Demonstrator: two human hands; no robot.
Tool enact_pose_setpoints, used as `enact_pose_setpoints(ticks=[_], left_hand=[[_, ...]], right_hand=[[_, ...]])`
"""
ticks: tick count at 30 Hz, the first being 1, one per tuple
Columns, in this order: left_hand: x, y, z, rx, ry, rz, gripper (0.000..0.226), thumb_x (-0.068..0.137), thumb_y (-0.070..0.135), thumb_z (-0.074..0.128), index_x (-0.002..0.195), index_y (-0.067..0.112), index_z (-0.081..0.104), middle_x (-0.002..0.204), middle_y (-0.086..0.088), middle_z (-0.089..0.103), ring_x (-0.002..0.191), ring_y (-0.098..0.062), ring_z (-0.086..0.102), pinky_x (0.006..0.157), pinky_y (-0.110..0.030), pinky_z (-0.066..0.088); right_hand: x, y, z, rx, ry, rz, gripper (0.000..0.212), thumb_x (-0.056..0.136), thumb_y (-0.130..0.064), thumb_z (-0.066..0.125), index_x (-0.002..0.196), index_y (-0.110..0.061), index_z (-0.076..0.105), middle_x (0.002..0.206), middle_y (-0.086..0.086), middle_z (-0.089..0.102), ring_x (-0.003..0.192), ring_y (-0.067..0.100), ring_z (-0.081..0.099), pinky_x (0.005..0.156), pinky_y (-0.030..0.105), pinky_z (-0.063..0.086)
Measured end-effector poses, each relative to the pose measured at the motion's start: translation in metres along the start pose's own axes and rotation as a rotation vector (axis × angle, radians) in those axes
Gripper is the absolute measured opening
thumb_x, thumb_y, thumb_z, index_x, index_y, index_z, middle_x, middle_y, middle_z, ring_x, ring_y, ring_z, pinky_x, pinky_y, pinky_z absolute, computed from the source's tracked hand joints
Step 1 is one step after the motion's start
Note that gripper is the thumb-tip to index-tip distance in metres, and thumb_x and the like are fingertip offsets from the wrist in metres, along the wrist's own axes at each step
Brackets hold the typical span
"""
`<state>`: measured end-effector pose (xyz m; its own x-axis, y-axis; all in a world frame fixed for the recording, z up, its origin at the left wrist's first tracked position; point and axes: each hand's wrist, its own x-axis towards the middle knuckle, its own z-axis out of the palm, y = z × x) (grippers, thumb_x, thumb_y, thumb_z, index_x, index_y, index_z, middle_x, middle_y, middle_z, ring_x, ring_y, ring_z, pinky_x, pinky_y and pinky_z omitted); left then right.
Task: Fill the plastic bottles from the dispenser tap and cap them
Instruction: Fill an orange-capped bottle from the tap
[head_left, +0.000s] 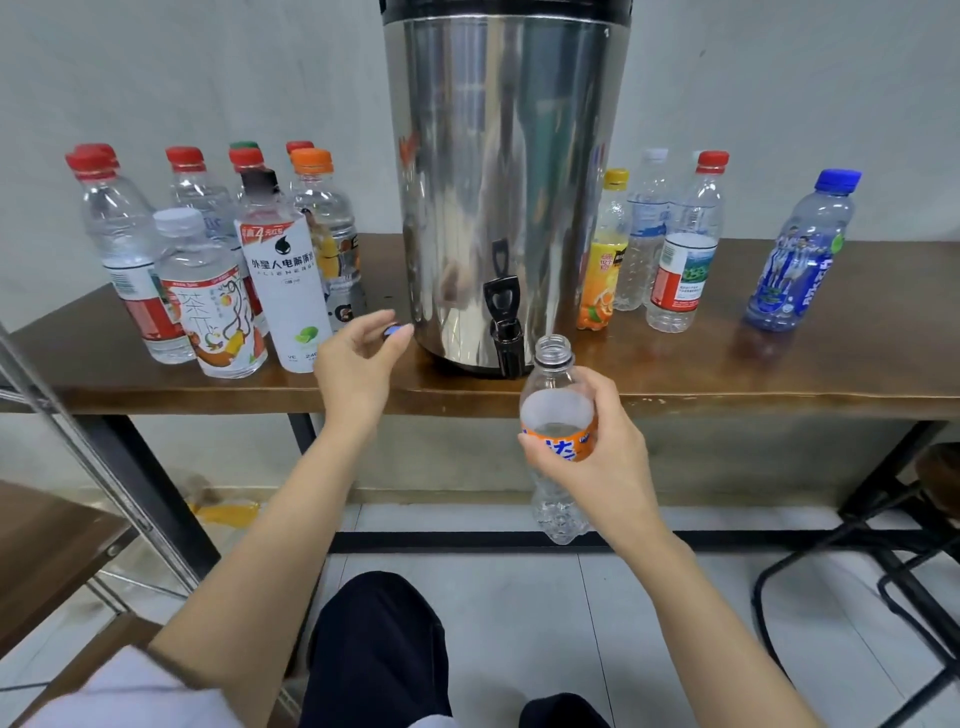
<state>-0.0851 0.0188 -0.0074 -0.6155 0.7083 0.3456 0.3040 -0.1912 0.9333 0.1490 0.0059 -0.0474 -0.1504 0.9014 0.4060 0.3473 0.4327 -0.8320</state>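
On the left of the table stands a huddle of capped bottles, most showing clear water inside. They are likely the finished ones, parked clear of the working space.

Just beside them the left hand hovers over the table edge, thumb and fingertips pinching a small dark cap. It seems to be kept ready there for the open bottle, though it is too small to be sure of its make.

In the middle sits the steel dispenser, set so that its black tap overhangs the table's front edge and a bottle can go beneath it. The lever looks upright, and I see no stream.

The bottle, orange-labelled and uncapped, hangs in front of the table edge. Its mouth is just right of the spout and near it, not under it. The right hand wraps round its middle and holds it upright so nothing spills. A water line seems to show near the label's top, so capping is probably the step in hand.

The two hands are well apart.

Further right wait the right bottles, capped and seemingly empty, probably the queue for filling.
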Motion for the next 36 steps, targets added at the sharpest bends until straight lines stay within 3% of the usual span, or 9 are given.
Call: enact_pose_setpoints(ticks=[6,10,14,18,23,27,30,34,36], left_hand=[[0.036,-0.053,0.008,0.36,-0.12,-0.019,0.043,0.09,0.026,0.071,0.13,0.013,0.061,0.114,-0.005,0.073,0.121,-0.025,0.057,0.116,-0.047,0.032],[0.038,-0.059,0.014,0.538,-0.147,0.034,0.042,0.095,0.026,0.065,0.134,0.011,0.059,0.12,-0.007,0.071,0.13,-0.027,0.048,0.123,-0.045,0.012],[0.039,-0.056,0.014,0.529,-0.136,0.09,0.044,0.094,0.023,0.067,0.136,0.011,0.058,0.132,-0.009,0.064,0.129,-0.027,0.05,0.118,-0.046,0.029],[0.027,-0.017,0.013,0.256,-0.051,0.323,0.035,0.096,0.022,0.063,0.131,0.014,0.061,0.131,0.0,0.061,0.124,-0.015,0.055,0.108,-0.033,0.042],[0.003,0.053,0.021,0.273,-0.377,0.684,0.041,0.095,0.022,0.064,0.136,0.014,0.058,0.132,0.003,0.061,0.124,-0.003,0.051,0.108,-0.014,0.036],[0.003,0.07,0.033,0.484,-0.521,0.683,0.046,0.095,0.02,0.064,0.14,0.014,0.055,0.134,-0.003,0.062,0.126,-0.014,0.053,0.105,-0.015,0.033],[0.007,0.073,0.034,0.507,-0.509,0.692,0.041,0.095,0.016,0.065,0.135,0.016,0.06,0.123,-0.003,0.069,0.109,-0.017,0.063,0.099,-0.026,0.044],[0.01,0.073,0.033,0.521,-0.488,0.688,0.041,0.092,0.014,0.069,0.133,0.018,0.063,0.105,0.003,0.071,0.061,-0.005,0.051,0.085,-0.026,0.048],[0.011,0.073,0.034,0.506,-0.47,0.688,0.041,0.09,0.014,0.071,0.131,0.018,0.065,0.108,0.0,0.074,0.069,-0.01,0.063,0.088,-0.026,0.049]], right_hand=[[0.003,0.012,0.003,0.006,0.039,0.059,0.071,0.073,-0.033,0.085,0.124,-0.051,0.039,0.12,-0.025,0.057,0.11,0.002,0.056,0.089,0.021,0.047],[0.006,0.023,0.009,0.01,0.057,0.084,0.071,0.075,-0.031,0.084,0.127,-0.047,0.038,0.124,-0.021,0.055,0.111,0.004,0.055,0.089,0.019,0.046],[0.011,0.032,0.014,-0.001,0.078,0.079,0.07,0.076,-0.027,0.084,0.131,-0.036,0.042,0.129,-0.016,0.049,0.11,-0.003,0.052,0.081,0.004,0.042],[0.016,0.042,0.023,-0.03,0.098,0.112,0.067,0.076,-0.025,0.084,0.129,-0.034,0.044,0.129,-0.015,0.05,0.109,0.002,0.052,0.077,0.002,0.04],[0.007,0.053,0.045,-0.092,0.092,0.185,0.066,0.077,-0.031,0.082,0.133,-0.033,0.046,0.126,-0.015,0.056,0.109,0.008,0.055,0.085,0.024,0.047],[0.005,0.052,0.058,-0.107,0.057,0.214,0.069,0.076,-0.034,0.082,0.135,-0.036,0.046,0.127,-0.016,0.057,0.112,0.01,0.056,0.086,0.028,0.049],[0.008,0.048,0.06,-0.12,0.043,0.211,0.071,0.075,-0.034,0.082,0.135,-0.04,0.045,0.127,-0.017,0.059,0.113,0.01,0.056,0.083,0.026,0.047],[0.012,0.042,0.06,-0.148,0.038,0.207,0.077,0.075,-0.039,0.083,0.14,-0.04,0.042,0.132,-0.016,0.059,0.118,0.013,0.056,0.087,0.031,0.049],[0.013,0.04,0.061,-0.147,0.033,0.205,0.08,0.075,-0.039,0.084,0.142,-0.04,0.04,0.134,-0.015,0.058,0.12,0.014,0.056,0.089,0.033,0.05]])
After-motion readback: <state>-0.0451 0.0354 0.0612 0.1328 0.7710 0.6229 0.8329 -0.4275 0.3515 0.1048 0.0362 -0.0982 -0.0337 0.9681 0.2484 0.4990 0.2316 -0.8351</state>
